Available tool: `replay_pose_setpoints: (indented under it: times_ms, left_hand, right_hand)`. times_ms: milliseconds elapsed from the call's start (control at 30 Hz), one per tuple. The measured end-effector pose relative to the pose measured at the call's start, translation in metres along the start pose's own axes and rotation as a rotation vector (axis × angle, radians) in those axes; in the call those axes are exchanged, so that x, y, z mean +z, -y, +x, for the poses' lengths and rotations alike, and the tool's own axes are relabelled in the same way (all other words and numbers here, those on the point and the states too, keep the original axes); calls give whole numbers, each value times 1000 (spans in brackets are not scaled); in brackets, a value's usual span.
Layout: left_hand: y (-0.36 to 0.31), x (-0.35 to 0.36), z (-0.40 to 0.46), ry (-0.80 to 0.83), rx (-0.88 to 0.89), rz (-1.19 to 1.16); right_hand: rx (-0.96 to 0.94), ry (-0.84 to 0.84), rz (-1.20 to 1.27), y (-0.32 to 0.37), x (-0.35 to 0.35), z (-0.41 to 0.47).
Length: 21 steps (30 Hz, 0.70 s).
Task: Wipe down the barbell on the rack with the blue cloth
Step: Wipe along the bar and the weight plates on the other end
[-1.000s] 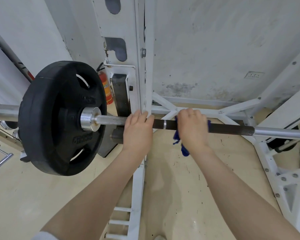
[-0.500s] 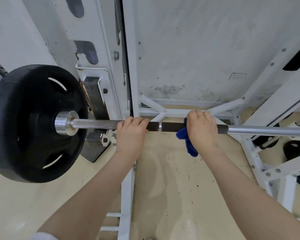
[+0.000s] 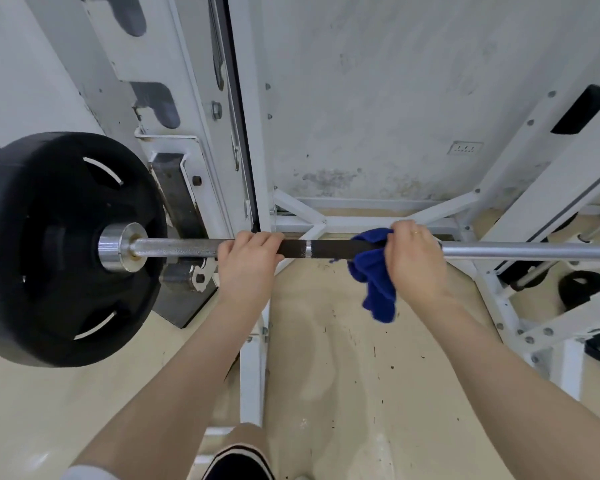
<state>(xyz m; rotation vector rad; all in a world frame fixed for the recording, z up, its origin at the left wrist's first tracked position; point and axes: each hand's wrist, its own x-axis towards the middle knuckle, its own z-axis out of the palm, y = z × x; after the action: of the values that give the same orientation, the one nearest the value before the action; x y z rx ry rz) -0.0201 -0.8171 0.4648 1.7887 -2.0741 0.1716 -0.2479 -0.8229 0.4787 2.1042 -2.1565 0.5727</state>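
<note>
The barbell (image 3: 326, 248) runs level across the view, resting on the white rack (image 3: 222, 140). Its middle section is dark, and the stretches on either side are bare silver steel. A black weight plate (image 3: 49, 247) sits on its left end. My left hand (image 3: 248, 263) is closed over the bar just left of the dark section. My right hand (image 3: 414, 261) presses the blue cloth (image 3: 374, 282) around the bar at the right end of the dark section. Part of the cloth hangs loose below the bar.
White rack uprights and cross braces (image 3: 326, 221) stand behind and below the bar, against a scuffed white wall. More black plates (image 3: 584, 289) lie on the beige floor at the right. My knee (image 3: 238, 455) shows at the bottom edge.
My right hand and the cloth have slid to the right along the bar, baring more of the dark section. The left hand has kept its grip. More of the cloth hangs free.
</note>
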Motion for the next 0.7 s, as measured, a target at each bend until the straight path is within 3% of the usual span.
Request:
replay_pose_setpoints:
  times_ms: [200, 333, 433, 500, 700]
  left_hand:
    - [2, -9, 6, 168, -27, -10]
    - [2, -13, 8, 191, -34, -22]
    - [2, -14, 7, 190, -29, -9]
    - [3, -14, 7, 175, -16, -19]
    - [6, -17, 11, 173, 18, -48]
  right_hand:
    - [369, -205, 790, 48, -39, -13]
    - [816, 149, 1404, 62, -29, -24]
    - [1031, 379, 1579, 55, -7, -46]
    - [1195, 418, 1651, 56, 15, -59]
    - [1344, 437, 2024, 93, 44, -48]
